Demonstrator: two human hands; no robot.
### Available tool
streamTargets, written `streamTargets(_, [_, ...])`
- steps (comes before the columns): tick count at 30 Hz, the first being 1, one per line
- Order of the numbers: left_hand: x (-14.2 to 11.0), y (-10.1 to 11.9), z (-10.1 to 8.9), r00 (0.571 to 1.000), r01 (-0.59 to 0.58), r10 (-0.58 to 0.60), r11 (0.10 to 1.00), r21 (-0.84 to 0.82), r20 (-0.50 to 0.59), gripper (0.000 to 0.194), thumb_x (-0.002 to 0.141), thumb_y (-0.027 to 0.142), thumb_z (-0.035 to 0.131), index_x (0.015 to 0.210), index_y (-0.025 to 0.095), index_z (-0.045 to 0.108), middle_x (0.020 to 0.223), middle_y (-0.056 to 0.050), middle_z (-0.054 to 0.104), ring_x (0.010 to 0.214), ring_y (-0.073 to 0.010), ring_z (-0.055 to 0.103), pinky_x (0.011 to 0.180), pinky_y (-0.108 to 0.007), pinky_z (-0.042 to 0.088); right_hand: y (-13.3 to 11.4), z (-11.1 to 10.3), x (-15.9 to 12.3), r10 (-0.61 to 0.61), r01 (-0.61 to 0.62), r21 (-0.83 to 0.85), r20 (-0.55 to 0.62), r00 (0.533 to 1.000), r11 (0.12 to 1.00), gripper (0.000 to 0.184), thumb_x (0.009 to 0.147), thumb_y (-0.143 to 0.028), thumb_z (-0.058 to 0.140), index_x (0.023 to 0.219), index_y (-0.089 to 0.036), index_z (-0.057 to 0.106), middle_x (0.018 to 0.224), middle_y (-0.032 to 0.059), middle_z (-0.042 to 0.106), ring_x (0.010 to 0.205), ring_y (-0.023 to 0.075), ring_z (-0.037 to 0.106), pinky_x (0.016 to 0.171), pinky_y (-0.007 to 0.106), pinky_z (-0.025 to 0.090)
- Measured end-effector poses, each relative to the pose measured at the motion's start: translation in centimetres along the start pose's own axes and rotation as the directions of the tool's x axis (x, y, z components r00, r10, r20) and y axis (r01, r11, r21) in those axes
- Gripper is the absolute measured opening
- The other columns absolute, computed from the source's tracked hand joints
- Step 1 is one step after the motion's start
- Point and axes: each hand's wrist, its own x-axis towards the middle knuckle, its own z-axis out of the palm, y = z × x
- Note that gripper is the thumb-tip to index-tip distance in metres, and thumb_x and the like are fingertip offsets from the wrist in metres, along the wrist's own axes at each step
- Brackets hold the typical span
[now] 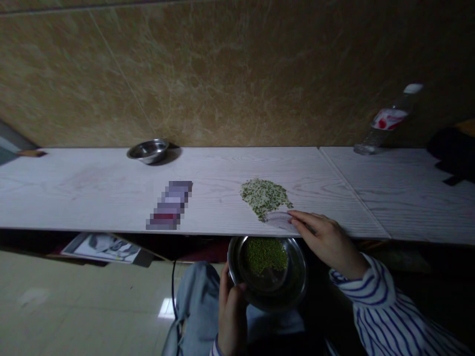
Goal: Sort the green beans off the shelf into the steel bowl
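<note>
My left hand grips the rim of a steel bowl, held just below the table's front edge above my lap. Small green beans lie inside the bowl. My right hand rests on the white table at its front edge, fingers stretched flat and pointing left. Its fingertips touch the near end of a loose pile of green beans. A motion-blurred streak sits beside the fingertips, right above the bowl.
A second, smaller steel bowl stands at the back of the table by the tan wall. A blurred-out flat item lies left of the beans. A plastic bottle stands back right. Dark objects sit far right.
</note>
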Motion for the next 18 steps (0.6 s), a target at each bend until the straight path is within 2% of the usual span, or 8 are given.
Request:
streamTargets(11, [0.06,0.18,0.18,1.000,0.000,0.000,1.000,0.022,-0.018,0.054,0.077,0.028,0.065,0.131,0.024,0.062,0.126,-0.009,0.068,0.120,-0.0311,0.059,0.094,-0.038,0.048,0.53,0.35,0.68,0.040,-0.039,0.021,-0.059,0.997,0.999,0.029,0.099,-0.026,0.053,0.117,-0.021,0.075,0.110,0.0098,0.080,0.097,0.0252,0.077,0.086,0.040,0.063])
streamTargets(18, [-0.05,0.49,0.34,1.000,0.007,-0.007,1.000,0.030,-0.016,0.052,0.076,0.030,0.066,0.128,0.025,0.064,0.126,-0.009,0.068,0.120,-0.0318,0.059,0.095,-0.039,0.048,-0.33,0.41,0.70,-0.032,0.032,0.026,-0.001,0.999,0.999,0.028,0.098,-0.022,0.053,0.114,-0.021,0.076,0.102,0.0076,0.081,0.089,0.0231,0.077,0.082,0.038,0.062])
